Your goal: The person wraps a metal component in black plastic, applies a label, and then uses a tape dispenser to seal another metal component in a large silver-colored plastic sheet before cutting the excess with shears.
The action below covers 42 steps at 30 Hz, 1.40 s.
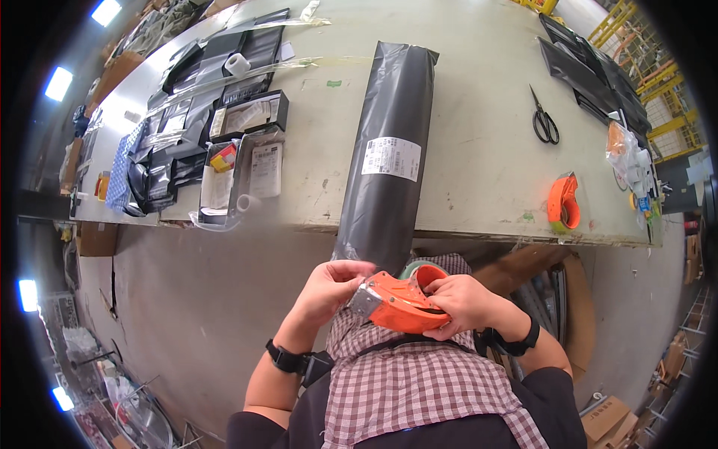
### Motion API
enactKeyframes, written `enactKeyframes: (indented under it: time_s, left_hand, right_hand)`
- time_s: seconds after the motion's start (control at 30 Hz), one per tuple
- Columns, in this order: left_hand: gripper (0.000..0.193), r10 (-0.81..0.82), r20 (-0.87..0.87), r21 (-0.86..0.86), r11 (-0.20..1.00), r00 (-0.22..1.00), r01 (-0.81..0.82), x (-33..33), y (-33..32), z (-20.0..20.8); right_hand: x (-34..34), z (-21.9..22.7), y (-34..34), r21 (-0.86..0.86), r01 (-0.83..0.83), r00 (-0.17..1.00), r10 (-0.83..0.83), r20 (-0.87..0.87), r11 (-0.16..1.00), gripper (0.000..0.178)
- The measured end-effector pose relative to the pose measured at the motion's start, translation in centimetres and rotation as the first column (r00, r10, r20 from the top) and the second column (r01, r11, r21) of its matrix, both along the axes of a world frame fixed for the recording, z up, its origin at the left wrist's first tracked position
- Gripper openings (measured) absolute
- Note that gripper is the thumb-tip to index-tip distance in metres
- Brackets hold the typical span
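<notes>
My right hand (467,303) is wrapped round an orange tape dispenser (400,303) in front of my apron. Its metal front end points left, toward my other hand. There, my left hand (329,288) is closed in a pinch beside the metal end; whatever lies between thumb and fingers is too small to make out. Just beyond both hands, a long package in black plastic (385,202) lies lengthwise, its near end sticking out past the table edge. A white label (391,158) is stuck on its upper face.
On the table (479,150), scissors (544,120) and a second orange tape dispenser (563,202) lie to the right. Black plastic bags (591,71) are at the far right. Leftward stand open black boxes (250,116) with papers, near more black bags (176,161).
</notes>
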<state>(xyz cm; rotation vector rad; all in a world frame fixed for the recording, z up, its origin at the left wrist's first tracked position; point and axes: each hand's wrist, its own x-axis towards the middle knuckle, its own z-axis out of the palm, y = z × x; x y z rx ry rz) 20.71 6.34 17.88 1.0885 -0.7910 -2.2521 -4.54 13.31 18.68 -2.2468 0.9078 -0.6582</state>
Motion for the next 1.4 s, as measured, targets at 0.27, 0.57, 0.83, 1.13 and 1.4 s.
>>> enactKeyframes:
  time_s: [0.27,0.57,0.83,1.13,1.4]
  left_hand:
    - [0.01,0.659,0.438,-0.625,0.712,0.611,-0.32,10.5,-4.6,-4.2]
    - [0.065,-0.115,0.727,-0.315,0.82,0.677,0.477,2.1,-1.0,-13.6]
    - [0.054,0.06,-0.114,0.334,0.942,0.992,-0.019,5.0,-1.4,-12.7]
    - [0.086,0.484,-0.293,0.144,0.875,0.824,-0.462,7.8,1.5,-11.9]
    - [0.063,0.695,0.187,0.21,0.662,0.694,-0.719,7.0,-0.7,-11.4]
  right_hand:
    - [-9.6,0.4,3.1,0.762,0.157,0.911,-0.391,0.134,0.628,0.041]
    - [-2.7,-10.3,-0.1,0.55,0.478,0.878,-0.388,-0.28,0.685,0.049]
    - [1.7,-0.6,-3.4,0.318,0.433,0.888,-0.339,-0.31,0.843,0.048]
    - [13.0,-4.9,-8.4,0.575,0.314,0.87,-0.471,0.144,0.756,0.046]
    - [0.4,-3.0,-2.1,0.772,0.256,0.904,-0.427,0.021,0.581,0.038]
